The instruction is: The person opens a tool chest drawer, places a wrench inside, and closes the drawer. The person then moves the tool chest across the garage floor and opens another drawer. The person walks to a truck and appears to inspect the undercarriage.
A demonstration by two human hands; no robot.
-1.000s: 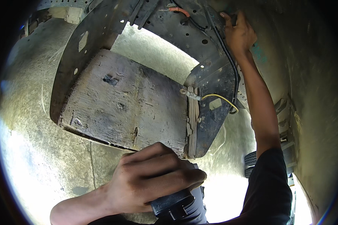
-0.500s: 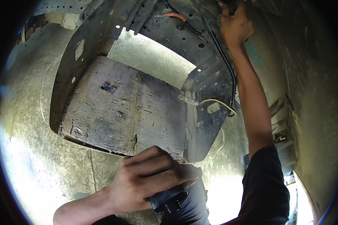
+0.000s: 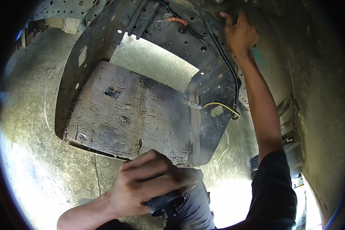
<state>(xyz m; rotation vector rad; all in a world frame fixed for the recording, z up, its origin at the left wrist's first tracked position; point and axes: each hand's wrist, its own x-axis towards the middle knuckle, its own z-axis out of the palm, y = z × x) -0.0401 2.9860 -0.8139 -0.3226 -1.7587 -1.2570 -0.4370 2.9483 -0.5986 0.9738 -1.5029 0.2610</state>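
Note:
My left hand point(image 3: 143, 180) is closed around a black block-shaped part point(image 3: 165, 204) with a short prong-like end sticking out below the fingers. It is held low, in front of the near edge of a worn wooden board point(image 3: 119, 111). At the upper right my right hand point(image 3: 241, 36) reaches far forward, with its thumb and forefinger apart and nothing visible between them. It is close to a dark, dusty surface point(image 3: 276, 46), and I cannot tell whether it touches it. A black corrugated cable sleeve point(image 3: 222, 51) runs just left of that hand.
A black perforated metal frame point(image 3: 65, 107) surrounds the board. A yellow wire point(image 3: 220, 103) ends in a metal lug point(image 3: 190, 102) above the board's right side. A red-sleeved cable end point(image 3: 176, 20) lies at the top. A tyre point(image 3: 254, 163) shows at right, beyond the concrete floor point(image 3: 30, 115).
My right hand's fingers have spread apart from a more closed grip near something dark. My left hand, still holding the black part, has shifted slightly left.

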